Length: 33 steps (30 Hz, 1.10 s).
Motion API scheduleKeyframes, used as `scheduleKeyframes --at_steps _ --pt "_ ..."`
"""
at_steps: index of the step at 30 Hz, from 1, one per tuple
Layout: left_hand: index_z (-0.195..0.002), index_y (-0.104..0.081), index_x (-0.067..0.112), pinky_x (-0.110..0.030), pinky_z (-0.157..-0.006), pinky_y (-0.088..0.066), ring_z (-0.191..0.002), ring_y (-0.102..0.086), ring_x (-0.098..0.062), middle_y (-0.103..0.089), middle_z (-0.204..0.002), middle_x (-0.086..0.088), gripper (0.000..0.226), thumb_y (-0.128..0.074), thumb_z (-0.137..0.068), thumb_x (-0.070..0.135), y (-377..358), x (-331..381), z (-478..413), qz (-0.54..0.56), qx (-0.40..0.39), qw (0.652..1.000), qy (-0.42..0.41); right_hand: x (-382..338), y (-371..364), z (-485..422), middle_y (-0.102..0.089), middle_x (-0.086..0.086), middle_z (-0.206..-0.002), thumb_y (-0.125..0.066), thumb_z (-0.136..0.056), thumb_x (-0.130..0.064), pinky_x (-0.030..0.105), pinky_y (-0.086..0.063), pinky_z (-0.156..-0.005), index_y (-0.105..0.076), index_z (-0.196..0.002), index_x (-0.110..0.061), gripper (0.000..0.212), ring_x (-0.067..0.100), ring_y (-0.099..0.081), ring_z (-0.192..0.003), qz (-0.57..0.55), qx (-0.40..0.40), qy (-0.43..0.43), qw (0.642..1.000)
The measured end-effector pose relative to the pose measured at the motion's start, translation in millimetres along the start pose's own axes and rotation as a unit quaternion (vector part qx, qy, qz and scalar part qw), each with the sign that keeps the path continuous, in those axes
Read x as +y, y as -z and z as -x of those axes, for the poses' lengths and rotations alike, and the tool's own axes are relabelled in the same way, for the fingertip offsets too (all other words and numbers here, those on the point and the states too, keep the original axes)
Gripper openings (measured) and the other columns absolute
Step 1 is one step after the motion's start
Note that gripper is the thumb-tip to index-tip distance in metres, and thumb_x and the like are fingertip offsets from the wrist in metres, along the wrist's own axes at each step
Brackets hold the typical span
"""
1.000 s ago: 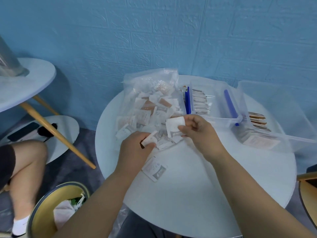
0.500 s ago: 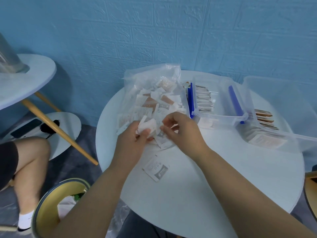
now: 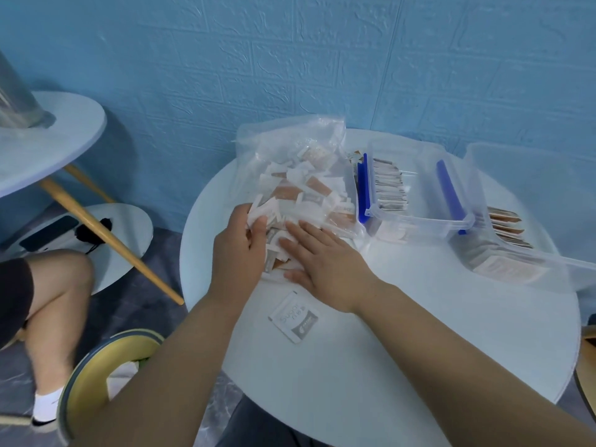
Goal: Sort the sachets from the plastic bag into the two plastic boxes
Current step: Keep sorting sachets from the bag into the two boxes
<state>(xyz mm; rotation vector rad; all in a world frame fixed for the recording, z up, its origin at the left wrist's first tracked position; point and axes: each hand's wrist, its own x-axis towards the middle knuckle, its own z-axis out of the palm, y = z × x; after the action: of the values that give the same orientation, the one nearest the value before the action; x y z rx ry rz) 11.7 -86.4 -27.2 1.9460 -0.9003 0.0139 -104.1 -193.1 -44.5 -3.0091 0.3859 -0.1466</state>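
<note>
Boxes (image 3: 419, 220) part-filled; the plastic bag (image 3: 290, 137) seems mostly full (sachets (image 3: 309, 188) uncounted); my left hand (image 3: 240, 243) grips several, right hand (image 3: 322, 262) lies flat.

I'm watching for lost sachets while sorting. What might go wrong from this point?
One sugar sachet lies alone on the table between the forearms; an arm's sweep might knock it off.
The bin stands below the table's left edge, so a sachet sliding off there could land in it.
The left hand grips white sachets from a pile mixing white and brown ones; a brown one might slip in unnoticed.
</note>
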Motion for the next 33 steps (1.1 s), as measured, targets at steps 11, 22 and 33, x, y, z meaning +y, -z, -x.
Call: scheduleKeyframes --at_steps 11,22,33 --pt "-0.116 -0.052 0.012 0.0 -0.063 -0.04 -0.077 -0.057 -0.002 -0.059 -0.093 0.01 0.025 -0.045 -0.096 0.023 -2.5 -2.2 23.0 0.024 -0.044 0.998 -0.032 19.8 13.1 51.1 -0.047 -0.01 -0.138 -0.041 -0.092 -0.048 0.018 -0.033 -0.102 -0.054 -0.128 -0.025 0.045 0.008 -0.042 -0.128 -0.154 0.045 -0.052 0.986" --pt "-0.119 -0.051 0.007 -0.032 -0.065 -0.046 -0.08 -0.062 -0.028 -0.066 -0.092 -0.01 0.031 -0.036 -0.098 0.024 -20.9 -1.1 25.6 -0.084 -0.094 0.985 -0.116 10.0 -1.2 30.0 -0.062 0.009 -0.123 -0.063 -0.073 -0.047 0.033 -0.036 -0.101 -0.064 -0.117 -0.01 0.057 0.028 -0.056 -0.117 -0.105 0.111 -0.109 0.982" --pt "-0.115 -0.056 0.007 0.0 -0.066 -0.042 -0.086 -0.057 -0.007 -0.066 -0.105 -0.004 0.028 -0.045 -0.095 0.023 -13.0 -2.8 26.9 0.022 -0.037 0.998 -0.039 12.1 14.5 17.8 -0.058 -0.009 -0.125 -0.075 -0.069 -0.04 0.032 -0.042 -0.095 -0.052 -0.125 -0.034 0.06 0.015 -0.048 -0.116 -0.201 0.06 -0.152 0.966"
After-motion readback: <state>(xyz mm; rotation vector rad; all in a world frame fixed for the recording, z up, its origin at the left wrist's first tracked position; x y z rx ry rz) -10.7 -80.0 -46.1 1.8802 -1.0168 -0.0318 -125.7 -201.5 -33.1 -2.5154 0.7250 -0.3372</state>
